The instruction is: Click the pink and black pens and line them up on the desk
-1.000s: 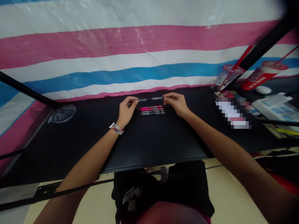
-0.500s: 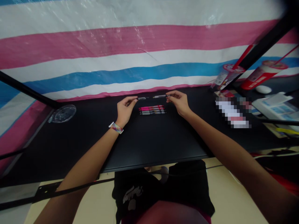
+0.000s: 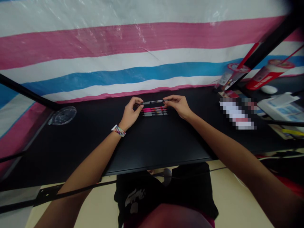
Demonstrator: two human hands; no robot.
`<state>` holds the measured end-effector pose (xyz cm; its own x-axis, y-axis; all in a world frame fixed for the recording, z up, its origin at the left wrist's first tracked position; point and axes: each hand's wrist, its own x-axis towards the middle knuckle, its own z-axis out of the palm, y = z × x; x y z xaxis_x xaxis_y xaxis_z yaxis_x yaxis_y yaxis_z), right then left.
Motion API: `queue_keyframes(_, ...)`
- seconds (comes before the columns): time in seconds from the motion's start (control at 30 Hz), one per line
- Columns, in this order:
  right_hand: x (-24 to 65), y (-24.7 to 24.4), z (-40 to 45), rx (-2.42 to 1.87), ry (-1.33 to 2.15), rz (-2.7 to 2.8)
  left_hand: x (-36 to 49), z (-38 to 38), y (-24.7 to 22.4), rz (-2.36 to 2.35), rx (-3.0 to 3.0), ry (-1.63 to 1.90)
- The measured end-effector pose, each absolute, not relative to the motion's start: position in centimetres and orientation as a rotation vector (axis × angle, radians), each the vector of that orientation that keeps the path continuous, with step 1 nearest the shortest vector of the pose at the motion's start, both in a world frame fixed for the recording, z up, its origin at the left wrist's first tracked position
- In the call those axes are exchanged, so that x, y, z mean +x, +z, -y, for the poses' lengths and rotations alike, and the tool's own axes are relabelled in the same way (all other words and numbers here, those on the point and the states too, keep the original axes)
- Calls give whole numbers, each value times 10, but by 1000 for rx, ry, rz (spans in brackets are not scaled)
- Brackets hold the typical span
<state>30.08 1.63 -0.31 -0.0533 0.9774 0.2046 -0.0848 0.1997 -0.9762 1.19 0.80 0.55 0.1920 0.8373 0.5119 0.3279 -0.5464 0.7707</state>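
A clear plastic lid (image 3: 63,115) is lying leftmost; the left hand (image 3: 130,112) is pinching one end of a dark pen (image 3: 154,102), just beyond a row of pens (image 3: 155,111) on the black desk (image 3: 154,142); the right hand (image 3: 178,105) is pinching the opposite end.

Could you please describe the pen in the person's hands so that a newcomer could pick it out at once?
Below the striped sheet, find the black table. Near its far edge, just beyond a row of pink and grey pens, is a dark and silvery pen. It is the only pen being held, one end in the left hand, the other in the right hand.
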Motion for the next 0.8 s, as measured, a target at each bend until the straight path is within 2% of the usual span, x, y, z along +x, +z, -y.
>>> queue_keyframes(0.63, 296, -3, -14, -965, 1168, 1262, 14, -6, 7, -1072, 2006, 1352)
queue_keyframes(0.8, 296, -3, -13, -977, 1158, 1268, 12, -8, 5, -1233, 2023, 1273)
